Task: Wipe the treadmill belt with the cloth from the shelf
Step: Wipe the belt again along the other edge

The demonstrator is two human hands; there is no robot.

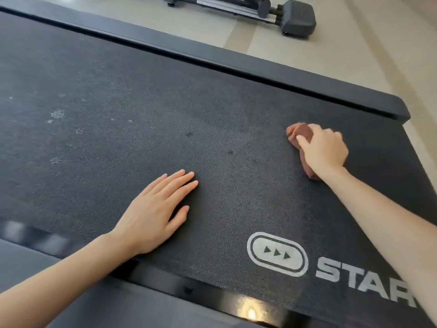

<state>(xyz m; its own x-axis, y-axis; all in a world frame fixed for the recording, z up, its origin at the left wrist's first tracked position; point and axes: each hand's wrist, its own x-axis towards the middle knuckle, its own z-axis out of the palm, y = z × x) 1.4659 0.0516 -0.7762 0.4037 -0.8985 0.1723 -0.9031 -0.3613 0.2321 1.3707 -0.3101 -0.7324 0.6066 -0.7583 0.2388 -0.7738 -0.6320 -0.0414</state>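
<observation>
The dark textured treadmill belt (pixel 142 119) fills most of the head view, with pale dusty spots on its left part. My right hand (pixel 324 147) grips a bunched reddish-brown cloth (pixel 299 132) and holds it down on the belt near the far right end. My left hand (pixel 156 211) lies flat on the belt near its front edge, fingers straight and together, holding nothing. A white arrow logo and lettering (pixel 331 263) are printed on the belt between my forearms.
A black side rail (pixel 236 60) runs along the belt's far edge, and a glossy front rail (pixel 212 297) runs along the near edge. Beyond lies pale floor with the base of another grey exercise machine (pixel 295 17).
</observation>
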